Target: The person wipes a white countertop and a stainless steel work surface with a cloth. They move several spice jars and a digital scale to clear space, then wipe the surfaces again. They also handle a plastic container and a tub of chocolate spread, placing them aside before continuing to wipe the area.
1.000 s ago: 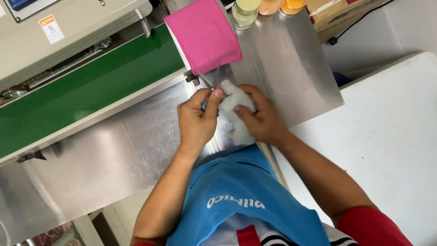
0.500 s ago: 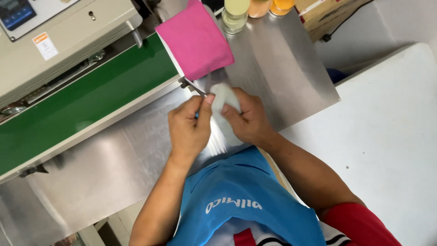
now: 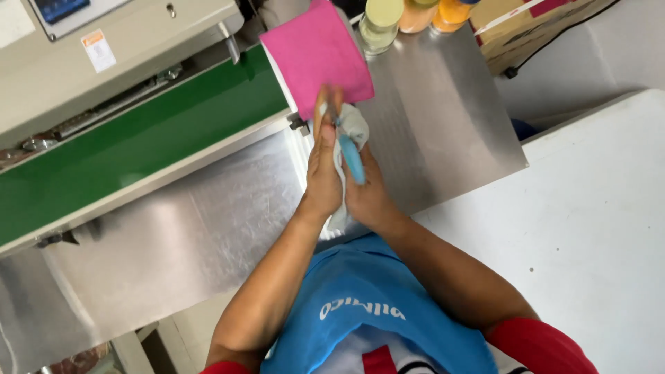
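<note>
My left hand (image 3: 324,166) and my right hand (image 3: 369,199) are pressed together, palm towards palm, over the steel table (image 3: 450,125). Between them they hold a small white pouch (image 3: 355,123) with a light blue strip (image 3: 352,159) showing along the gap. The left hand's fingers are stretched out and blurred, with their tips just below a pink cloth (image 3: 312,52). That cloth is draped over the end of a green conveyor belt (image 3: 138,156). My blue apron (image 3: 360,305) fills the bottom of the view.
A beige sealing machine (image 3: 131,41) runs along the belt at top left. Three bottles of yellow and orange liquid (image 3: 381,21) stand at the table's far edge, beside a cardboard box (image 3: 533,28). A white surface (image 3: 589,228) lies to the right.
Both hands have moved up and away from my body towards the pink cloth. The left fingers went from pinching the pouch's top to lying flat against it.
</note>
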